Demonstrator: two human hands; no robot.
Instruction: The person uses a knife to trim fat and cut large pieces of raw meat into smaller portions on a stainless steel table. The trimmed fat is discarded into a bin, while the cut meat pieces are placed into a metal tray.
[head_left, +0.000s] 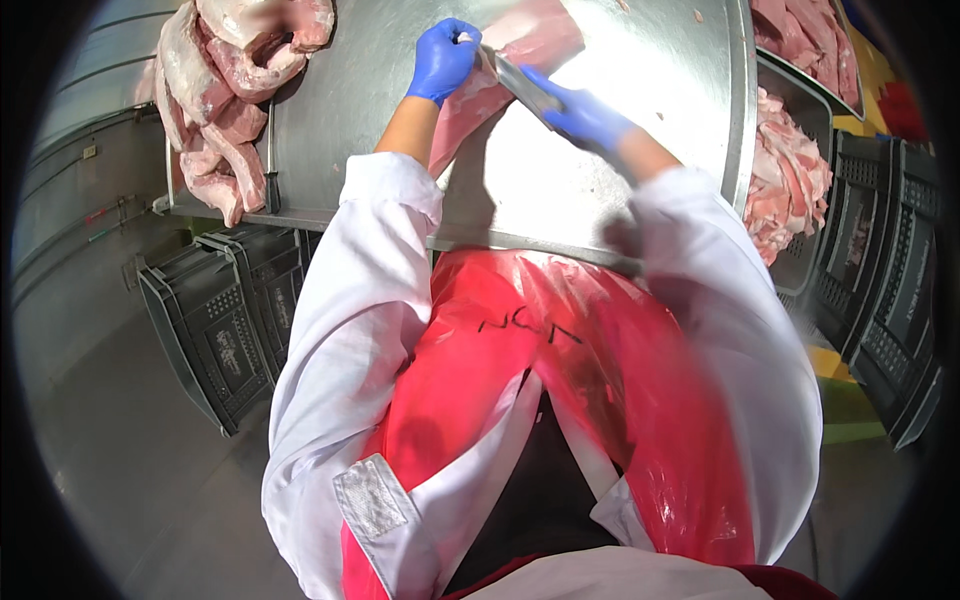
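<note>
A long, pale pink cut of raw meat (535,32) lies slantwise on the metal work table (340,120). My left hand (443,64), in a blue glove, is closed at its left edge, fingertips pinched on a small whitish part of the meat. In my right hand (588,115), also blue-gloved and smeared by motion, is a knife (525,88). Its blade points up and left, the tip against the meat beside my left fingers. How my right fingers wrap the handle is blurred.
Large pieces of raw meat (225,110) are heaped at the table's left edge. To the right stand a bin of pale trimmings (785,180) and a tray of meat strips (810,45). Dark plastic crates stand on the left (225,330) and right (865,250).
</note>
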